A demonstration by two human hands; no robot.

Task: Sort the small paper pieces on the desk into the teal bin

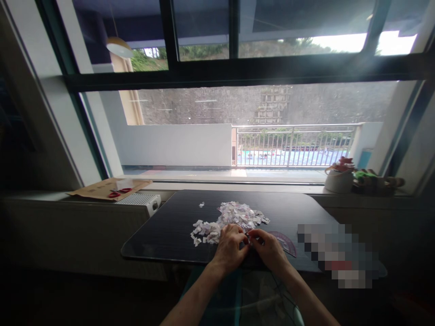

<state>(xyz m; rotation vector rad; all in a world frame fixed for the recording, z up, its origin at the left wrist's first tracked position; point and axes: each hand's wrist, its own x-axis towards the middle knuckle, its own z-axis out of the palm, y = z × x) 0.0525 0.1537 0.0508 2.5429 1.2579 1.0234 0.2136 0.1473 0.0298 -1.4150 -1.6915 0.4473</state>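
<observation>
Both hands meet near the front edge of a dark table (pixel 163 231), fingertips almost touching. My left hand (pixel 230 246) is closed in a pinch, and my right hand (pixel 268 248) is pinched too. Whatever sits between the fingertips is small and mostly hidden. Just beyond them lies a heap of small white paper pieces (pixel 239 213), some with pinkish marks. A smaller spread of paper pieces (pixel 205 230) lies left of my left hand. Beside my right hand, a clear purple-tinted protractor (pixel 287 243) rests on the tabletop, partly covered by that hand.
Red-handled scissors (pixel 120 192) lie on a brown paper sheet (pixel 95 188) on the sill at left, by a white radiator (pixel 139 201). A white pot (pixel 339 180) stands at the sill's right end. A blurred-out patch covers the table's right side. The window (pixel 234 85) is ahead.
</observation>
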